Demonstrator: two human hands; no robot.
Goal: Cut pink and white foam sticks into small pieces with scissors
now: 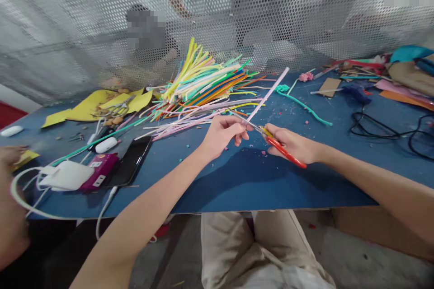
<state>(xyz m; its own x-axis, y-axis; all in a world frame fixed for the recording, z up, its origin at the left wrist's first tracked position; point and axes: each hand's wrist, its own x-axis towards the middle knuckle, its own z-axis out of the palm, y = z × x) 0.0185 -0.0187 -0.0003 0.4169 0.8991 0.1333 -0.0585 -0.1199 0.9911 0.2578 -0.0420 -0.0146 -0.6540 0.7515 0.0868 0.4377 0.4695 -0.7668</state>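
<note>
1. The left hand (pixel 222 133) is closed in a pinch on the low end of a pink stem (pixel 269 92). The stem slants up and away over the table (pixel 237 180), with its far tip above the surface.
2. The right hand (pixel 294 144) is wrapped around the red handles of the scissors (pixel 285 153). The blades point left and meet the stem right at the left fingertips.
3. Risk, as I judge it: the blades lie so close to the pinching fingers that a quick squeeze could nick a fingertip.
4. Risk: the stem is held at 1 end only, so it may twist or slide between the blades and the cut could come out ragged or off the mark.
5. Risk: a freed length could spring off among the heap of coloured stems (pixel 203 81) just beyond, or drop over the near edge.
6. Risk: small offcuts already dot the table, and more could scatter toward the phone (pixel 130 162) and the white charger (pixel 68 175) at the left.
7. Containers: I see no box, tray or bin. The heap lies loose on the table, as do the yellow paper (pixel 91 104), a green stem (pixel 305 107) and the black cable (pixel 379 128)
</note>
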